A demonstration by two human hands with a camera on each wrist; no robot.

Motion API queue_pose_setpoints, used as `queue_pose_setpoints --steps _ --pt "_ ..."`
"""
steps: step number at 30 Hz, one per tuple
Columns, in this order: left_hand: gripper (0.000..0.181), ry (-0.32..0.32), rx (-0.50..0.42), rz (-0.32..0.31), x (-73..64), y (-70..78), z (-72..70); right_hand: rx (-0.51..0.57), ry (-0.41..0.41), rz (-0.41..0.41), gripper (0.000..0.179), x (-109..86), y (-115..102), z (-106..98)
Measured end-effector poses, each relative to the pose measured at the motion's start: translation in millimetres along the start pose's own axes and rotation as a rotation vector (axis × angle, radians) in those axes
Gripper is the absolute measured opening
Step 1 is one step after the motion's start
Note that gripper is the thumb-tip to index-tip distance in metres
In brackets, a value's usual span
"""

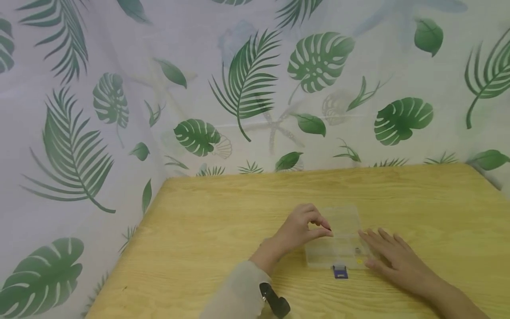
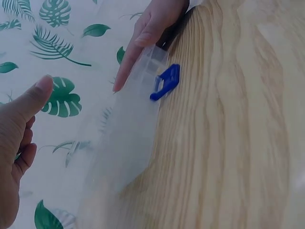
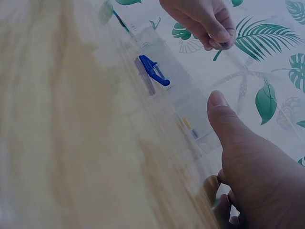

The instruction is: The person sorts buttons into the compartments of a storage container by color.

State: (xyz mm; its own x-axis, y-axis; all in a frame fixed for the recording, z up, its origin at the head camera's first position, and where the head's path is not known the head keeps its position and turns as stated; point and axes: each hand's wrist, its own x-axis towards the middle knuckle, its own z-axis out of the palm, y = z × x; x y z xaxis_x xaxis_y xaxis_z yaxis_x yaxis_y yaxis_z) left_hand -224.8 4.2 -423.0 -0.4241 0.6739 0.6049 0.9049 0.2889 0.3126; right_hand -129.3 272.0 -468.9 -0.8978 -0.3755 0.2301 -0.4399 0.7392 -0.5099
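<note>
A clear plastic compartment box [image 1: 324, 261] stands with its lid [image 1: 344, 217] raised at the back and a blue latch [image 1: 340, 272] on its front. Over the box, my left hand [image 1: 301, 227] pinches a tiny dark object [image 1: 330, 229] between thumb and fingertip; its kind is too small to make out. My right hand [image 1: 396, 259] lies at the right side of the box with fingers extended, thumb near the front corner. Inside the right compartments are a small yellow piece [image 1: 360, 261] and a small dark piece [image 1: 357, 250].
The box rests on a wood-grain table [image 1: 223, 230]. Behind and to the left hangs a white sheet [image 1: 151, 40] printed with green leaves. A black band [image 1: 275, 301] is around the left sleeve.
</note>
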Motion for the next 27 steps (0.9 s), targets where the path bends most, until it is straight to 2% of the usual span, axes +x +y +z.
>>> queue_pose_setpoints --steps 4,9,15,20,23,27 --pt "0.013 -0.020 -0.015 0.020 9.6 7.7 7.3 0.017 -0.005 0.004 0.061 0.1 1 0" --pt "0.012 -0.103 -0.034 0.000 17.2 14.1 17.3 0.023 -0.003 -0.001 0.060 0.9 1 0" --pt "0.017 -0.211 0.039 -0.036 30.6 22.9 31.3 0.027 0.002 -0.002 0.061 -0.7 1 -1" --pt "0.022 -0.305 0.137 -0.088 31.8 28.5 42.2 0.058 -0.006 0.003 0.062 -2.8 1 1" --pt "0.024 -0.315 0.190 -0.089 30.0 29.1 48.0 0.064 -0.005 -0.002 0.063 -3.6 0 2" --pt "0.023 -0.287 0.162 -0.092 29.8 27.9 53.3 0.063 0.007 -0.005 0.063 -4.2 0 0"
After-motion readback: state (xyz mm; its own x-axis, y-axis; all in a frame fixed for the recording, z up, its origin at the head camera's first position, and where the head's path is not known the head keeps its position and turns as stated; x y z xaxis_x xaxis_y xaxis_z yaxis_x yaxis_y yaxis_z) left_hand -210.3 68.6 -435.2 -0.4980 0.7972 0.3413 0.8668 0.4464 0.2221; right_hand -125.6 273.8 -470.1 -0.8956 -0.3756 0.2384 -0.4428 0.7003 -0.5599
